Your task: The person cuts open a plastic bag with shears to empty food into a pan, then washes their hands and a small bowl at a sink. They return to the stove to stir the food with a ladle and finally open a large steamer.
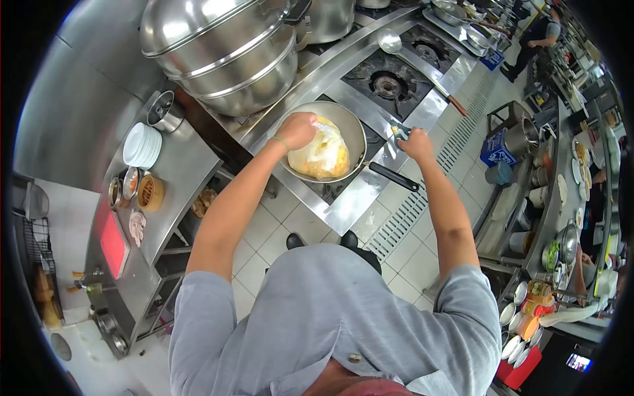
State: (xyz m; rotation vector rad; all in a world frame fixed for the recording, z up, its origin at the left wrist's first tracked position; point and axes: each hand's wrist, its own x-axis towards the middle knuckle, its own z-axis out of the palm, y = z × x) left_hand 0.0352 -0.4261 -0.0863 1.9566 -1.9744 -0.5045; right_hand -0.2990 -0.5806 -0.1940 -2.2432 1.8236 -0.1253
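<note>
A wide frying pan (358,140) with a black handle rests on the stove, its handle pointing to the lower right. In it lies what looks like a plastic bag (320,150), whitish and partly see-through, with yellow-orange food showing. My left hand (297,131) is closed on the bag's upper left side, over the pan's rim. To the right of the pan, my right hand (415,143) grips what look like scissors (396,130) with dark teal handles. Their blades are small and hard to make out, and they are apart from the bag.
Large steel steamer pots (228,56) stand beyond the pan at the left. A bare gas burner (387,86) is to the right, with a long-handled ladle (391,42) behind it. White plates (142,145) and a red cutting board (113,243) sit on the left counter. A person (538,39) stands far right.
</note>
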